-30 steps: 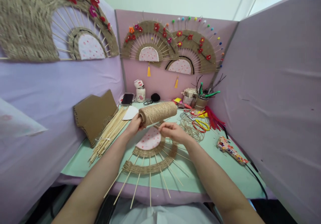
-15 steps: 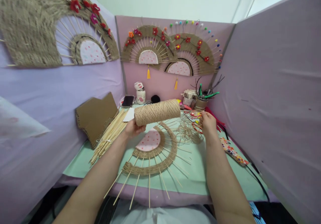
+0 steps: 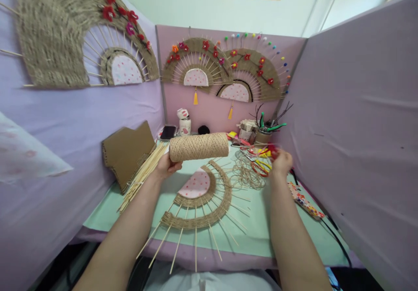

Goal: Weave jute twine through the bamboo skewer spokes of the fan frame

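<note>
My left hand (image 3: 166, 167) is closed round one end of a large cone of jute twine (image 3: 199, 147), held sideways above the table. My right hand (image 3: 282, 162) is raised at the right with its fingers pinched together. What they hold, if anything, is too small or blurred to make out. Just beyond these fingers shows a blurred red thing (image 3: 273, 150). Below the cone lies a half-round fan of woven twine (image 3: 225, 197) on thin sticks, with a pink dotted half-circle (image 3: 196, 184) at its centre. Loose tangled twine (image 3: 247, 174) lies right of the fan.
Scissors with yellow and orange handles (image 3: 261, 167) lie beside the tangle. Bundled sticks (image 3: 143, 178) and cardboard (image 3: 129, 152) are at the left. A pot of tools (image 3: 263, 135) stands at the back right. A flowered power strip (image 3: 305, 202) lies on the right.
My right hand has moved right and slightly down, away from the scissors, whose handles now show. The cone has shifted a little left and lies more level. The view has tilted up slightly.
</note>
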{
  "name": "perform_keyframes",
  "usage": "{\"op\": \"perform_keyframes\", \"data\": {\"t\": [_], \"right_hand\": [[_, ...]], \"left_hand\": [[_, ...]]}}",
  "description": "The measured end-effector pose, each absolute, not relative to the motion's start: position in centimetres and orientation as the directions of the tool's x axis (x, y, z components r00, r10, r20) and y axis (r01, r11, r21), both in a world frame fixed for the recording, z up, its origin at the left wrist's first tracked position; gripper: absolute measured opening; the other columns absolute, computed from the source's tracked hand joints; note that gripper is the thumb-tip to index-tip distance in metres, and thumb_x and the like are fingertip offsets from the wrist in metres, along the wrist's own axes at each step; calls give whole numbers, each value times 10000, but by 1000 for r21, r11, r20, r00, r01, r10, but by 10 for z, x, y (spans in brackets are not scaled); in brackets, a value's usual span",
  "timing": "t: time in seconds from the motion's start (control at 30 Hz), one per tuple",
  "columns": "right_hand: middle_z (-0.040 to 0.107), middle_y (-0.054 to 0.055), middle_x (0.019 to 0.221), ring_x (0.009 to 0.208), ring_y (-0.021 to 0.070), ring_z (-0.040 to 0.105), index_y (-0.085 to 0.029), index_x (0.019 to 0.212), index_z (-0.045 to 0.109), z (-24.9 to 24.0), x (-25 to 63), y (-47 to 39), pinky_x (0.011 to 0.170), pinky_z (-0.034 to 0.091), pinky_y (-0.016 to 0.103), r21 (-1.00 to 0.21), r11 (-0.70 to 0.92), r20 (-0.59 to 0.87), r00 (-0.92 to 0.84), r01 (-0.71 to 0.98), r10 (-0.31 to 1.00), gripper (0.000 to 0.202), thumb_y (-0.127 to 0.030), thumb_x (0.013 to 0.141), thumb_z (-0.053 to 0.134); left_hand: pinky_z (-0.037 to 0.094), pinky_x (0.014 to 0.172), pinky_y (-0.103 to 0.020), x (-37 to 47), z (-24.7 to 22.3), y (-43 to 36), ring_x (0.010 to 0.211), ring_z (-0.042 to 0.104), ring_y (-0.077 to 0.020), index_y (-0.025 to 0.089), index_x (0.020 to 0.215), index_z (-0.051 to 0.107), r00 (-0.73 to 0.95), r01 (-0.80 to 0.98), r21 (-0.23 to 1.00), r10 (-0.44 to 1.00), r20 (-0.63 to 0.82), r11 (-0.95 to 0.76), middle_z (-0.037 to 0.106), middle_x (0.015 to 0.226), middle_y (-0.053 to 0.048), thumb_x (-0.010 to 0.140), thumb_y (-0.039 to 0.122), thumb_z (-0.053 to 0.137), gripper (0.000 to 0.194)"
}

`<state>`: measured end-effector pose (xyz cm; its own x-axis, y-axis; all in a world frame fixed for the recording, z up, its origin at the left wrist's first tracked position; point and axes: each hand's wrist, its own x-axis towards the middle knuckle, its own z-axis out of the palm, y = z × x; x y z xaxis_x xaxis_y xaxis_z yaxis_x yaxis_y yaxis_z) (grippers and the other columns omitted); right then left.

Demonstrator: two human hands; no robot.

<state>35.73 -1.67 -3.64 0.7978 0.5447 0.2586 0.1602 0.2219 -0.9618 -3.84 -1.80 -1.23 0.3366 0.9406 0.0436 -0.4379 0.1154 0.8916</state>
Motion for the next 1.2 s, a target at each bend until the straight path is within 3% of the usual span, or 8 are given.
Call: {"op": "perform_keyframes", "data": {"t": [0.13,0.23,0.33,0.43,0.63,0.83,1.03,1.2], "right_hand": [[604,37,615,635,192,566,-172,637,570,-45,335,-18,584,430,304,-939,125,299,582,320,756,179,-341,602,619],[641,99,838,841,228,571,-165,749,623,-39,314,-24,704,440,338,-855,193,445,489,482,751,239,-383,651,600],[586,118,1097,953,224,566,-178,970,605,-26,289,-31,750,453,351,-903,378,429,369,205,825,389,-479,733,538],[536,69,1227,1138,206,484,-246,1086,562,-15,262,-40,889,406,367,-906,380,372,75,-188,925,445,-558,786,460],[618,103,1108,1049,261,546,-230,1128,567,-9,231,-58,842,430,411,-924,80,209,-318,-373,925,697,-745,755,284],[632,66,729,653,181,573,-187,1008,577,-14,239,-60,591,433,297,-939,-54,120,-472,-340,873,763,-800,715,229],[235,-105,402,374,68,181,-185,771,557,-15,258,-55,408,218,203,-959,91,179,-326,-267,928,406,-588,723,564],[121,-100,434,394,83,86,-215,606,378,-8,293,-46,391,185,198,-778,346,345,104,-524,933,337,-428,835,503]], "left_hand": [[166,250,-141,-40,-11,-19,214,240,-25,140,640,523,389,-459,876,920,49,147,433,408,37,802,316,462,246],[157,251,-143,-40,-12,-20,215,237,-22,138,657,536,393,-449,884,917,66,129,453,426,31,794,313,462,234],[144,259,-145,-39,-14,-20,219,237,-20,133,674,555,433,-390,912,900,58,129,477,440,19,774,311,471,220],[144,271,-148,-36,-19,-21,216,237,-27,128,606,548,525,-306,939,851,27,159,424,379,25,752,324,479,254],[133,276,-165,-28,-28,-27,204,223,-34,137,512,511,616,-256,943,787,-9,211,385,337,21,731,342,513,300],[196,298,-171,-29,-18,-27,221,240,-27,137,604,563,493,-400,898,869,43,182,383,364,28,782,368,487,301],[136,255,-136,-34,-12,-18,251,297,-36,152,724,538,268,-412,908,963,39,78,440,446,37,806,368,471,240],[119,239,-142,-37,-16,-18,234,283,-33,144,711,541,312,-352,929,950,1,115,452,446,39,760,331,521,194]]}}
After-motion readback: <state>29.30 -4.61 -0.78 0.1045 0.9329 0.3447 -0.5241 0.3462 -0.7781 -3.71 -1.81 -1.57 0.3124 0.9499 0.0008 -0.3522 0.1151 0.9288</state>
